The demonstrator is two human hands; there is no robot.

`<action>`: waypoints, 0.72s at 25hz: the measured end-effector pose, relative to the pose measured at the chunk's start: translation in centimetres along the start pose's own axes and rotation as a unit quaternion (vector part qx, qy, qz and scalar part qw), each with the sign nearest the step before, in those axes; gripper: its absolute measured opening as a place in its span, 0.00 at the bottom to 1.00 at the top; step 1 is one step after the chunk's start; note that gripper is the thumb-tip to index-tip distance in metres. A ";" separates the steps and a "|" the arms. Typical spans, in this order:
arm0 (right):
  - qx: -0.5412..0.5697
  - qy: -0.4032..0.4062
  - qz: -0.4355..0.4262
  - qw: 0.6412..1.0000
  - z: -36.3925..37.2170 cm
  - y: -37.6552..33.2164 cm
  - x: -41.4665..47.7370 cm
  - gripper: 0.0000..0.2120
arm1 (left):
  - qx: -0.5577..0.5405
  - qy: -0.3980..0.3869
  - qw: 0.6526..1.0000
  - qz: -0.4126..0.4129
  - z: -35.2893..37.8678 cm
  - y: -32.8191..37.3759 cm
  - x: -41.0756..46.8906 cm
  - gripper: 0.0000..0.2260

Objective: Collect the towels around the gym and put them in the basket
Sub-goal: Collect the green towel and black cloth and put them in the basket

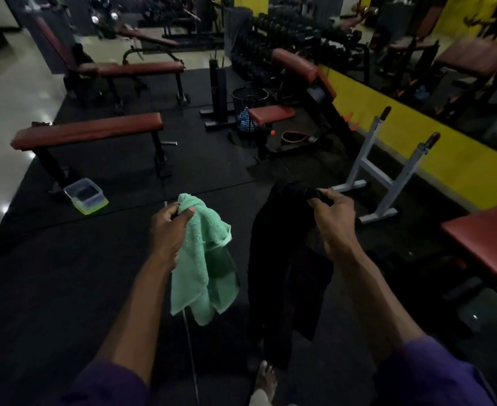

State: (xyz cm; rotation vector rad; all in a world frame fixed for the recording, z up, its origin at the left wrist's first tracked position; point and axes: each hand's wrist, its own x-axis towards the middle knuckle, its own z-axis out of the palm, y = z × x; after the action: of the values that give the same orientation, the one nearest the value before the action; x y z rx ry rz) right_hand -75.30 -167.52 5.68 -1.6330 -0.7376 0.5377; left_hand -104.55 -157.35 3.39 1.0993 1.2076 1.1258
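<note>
Head view. The person's left hand [168, 227] is gripping a mint-green terry towel [203, 273] by its bunched top edge, with fingers curled round the fabric and the thumb pressing on the bunch; the rest of the towel is hanging free below the fist. The right hand [333, 221] is holding a black cloth towel [282, 288] in the same way, with fingers closed round its gathered top, and the cloth is hanging in long folds.

Both towels are hanging well apart from the round black wire-mesh basket [249, 93], on the camera's side of it, the green one toward its left and the black one toward its right. The basket is standing upright on the black rubber floor mat [65, 273], and something blue and white is showing through its mesh.

A short red padded seat [270, 114] is overlapping the basket's right side. A long red padded flat bench [89, 130] is standing to the basket's left. A clear plastic box with a green base [85, 196] is lying nearer the camera than that bench. A white steel rack [388, 171] is standing to the basket's right. A bare foot [266, 376] is showing at the lower edge.
</note>
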 end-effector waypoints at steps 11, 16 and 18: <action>0.012 -0.024 0.015 1.000 13.1 -2.3 22.4 0.07 | -0.106 0.036 0.992 -0.050 5.3 2.5 22.1 0.04; 0.009 -0.015 0.025 1.000 20.5 -3.4 32.1 0.08 | -0.103 0.037 0.993 -0.041 5.5 3.7 34.5 0.03; 0.016 -0.008 0.027 0.999 24.0 -3.7 35.5 0.10 | -0.105 0.027 0.993 -0.045 5.6 4.3 39.6 0.04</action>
State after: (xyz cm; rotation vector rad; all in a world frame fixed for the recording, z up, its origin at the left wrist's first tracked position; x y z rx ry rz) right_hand -68.19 -125.12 6.66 -1.6237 -0.6954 0.5991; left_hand -98.04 -117.65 3.26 0.8509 1.1411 1.1901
